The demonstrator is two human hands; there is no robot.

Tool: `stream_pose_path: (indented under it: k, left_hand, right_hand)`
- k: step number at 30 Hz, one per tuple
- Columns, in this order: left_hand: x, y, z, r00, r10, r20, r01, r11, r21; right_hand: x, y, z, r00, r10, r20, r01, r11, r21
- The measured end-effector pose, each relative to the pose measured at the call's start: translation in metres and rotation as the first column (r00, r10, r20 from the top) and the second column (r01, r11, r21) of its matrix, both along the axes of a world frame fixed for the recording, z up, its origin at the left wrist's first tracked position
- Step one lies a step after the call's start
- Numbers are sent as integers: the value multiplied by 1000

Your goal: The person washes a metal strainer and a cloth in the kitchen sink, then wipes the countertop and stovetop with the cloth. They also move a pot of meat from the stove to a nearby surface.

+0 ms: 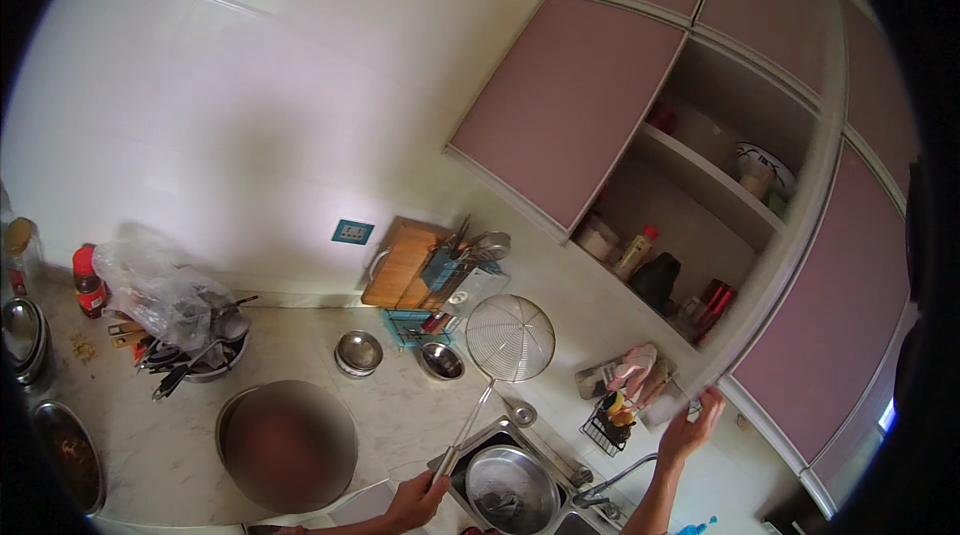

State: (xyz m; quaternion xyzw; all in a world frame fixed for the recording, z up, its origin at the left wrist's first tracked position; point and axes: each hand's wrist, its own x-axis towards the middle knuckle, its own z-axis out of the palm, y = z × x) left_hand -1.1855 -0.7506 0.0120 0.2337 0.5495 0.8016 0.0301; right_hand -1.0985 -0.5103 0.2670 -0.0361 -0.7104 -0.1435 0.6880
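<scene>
My left hand (418,503) grips the handle of a wire-mesh skimmer (510,338). Its round mesh is raised in front of the counter, near the sink (499,436). Up at the right, the fingers of my right hand (691,422) are on the lower edge of a pink cabinet door (825,287). Beside that door the wall cabinet (697,152) stands open. On its shelves are a patterned bowl (763,166), a bottle with a red cap (637,250) and a dark container (656,280). A metal basin (512,486) sits in the sink below the skimmer.
On the counter are a large round vessel (225,430) with blurred contents, two small metal bowls (360,351) (441,360) and a basin of utensils (217,370) under a plastic bag (150,295). Cutting boards (401,265) lean at the wall. A faucet (622,476) rises by the sink.
</scene>
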Motion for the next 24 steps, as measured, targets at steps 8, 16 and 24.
stream_pose_path:
  k: [8, 16, 24]
  left_hand:
    - [-6, 29, 3, 985, -156, 70, 165, 977, -134]
    - [13, 53, 22, 935, 32, -353, -32, 999, 6]
    - [7, 65, -14, 742, -44, -670, -47, 992, -117]
  right_hand:
    - [35, -13, -45, 976, 109, -188, -179, 893, -412]
    - [-14, -113, -169, 470, 796, 382, 7, 429, -903]
    - [-38, -90, -102, 851, 525, 18, -229, 402, -886]
